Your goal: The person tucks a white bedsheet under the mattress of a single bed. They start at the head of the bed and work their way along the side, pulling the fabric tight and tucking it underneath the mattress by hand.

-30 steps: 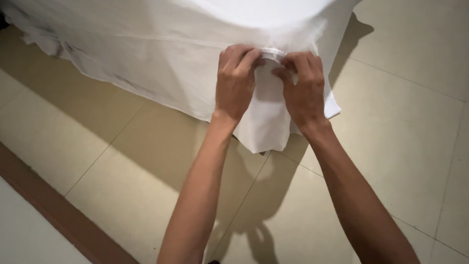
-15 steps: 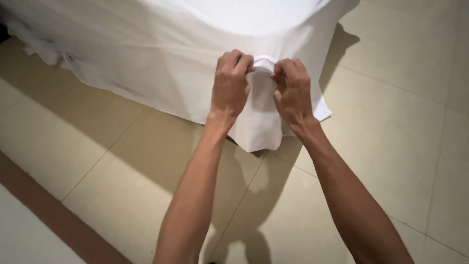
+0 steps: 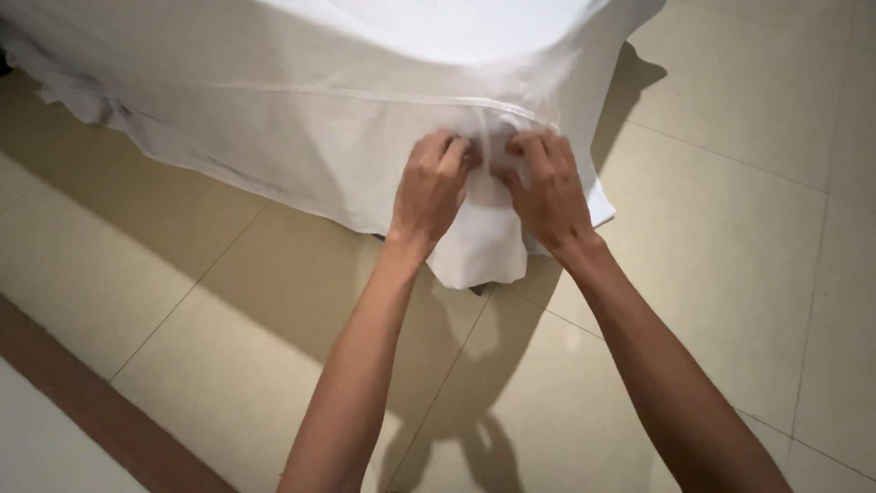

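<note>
Both hands work at the side of a white cloth that drapes over a rounded piece of furniture and hangs down to the tiled floor. The left hand has its fingers curled shut, pinching a bunched fold of the cloth just below the stitched seam that runs along the drape; the fabric gathers under its fingertips and between thumb and knuckles. The right hand sits just beside it, fingers likewise bent and closed on the same bunch of fabric, so that the two sets of fingertips nearly touch with the puckered cloth between them. Above the fingers the cloth pulls into fine taut creases that fan up toward the top edge. Below the fingers, a loose corner of the cloth hangs down between the two wrists, its lower edge near the floor. Left of the left hand's fingers, the drape runs on smoothly along the furniture's side.
</note>
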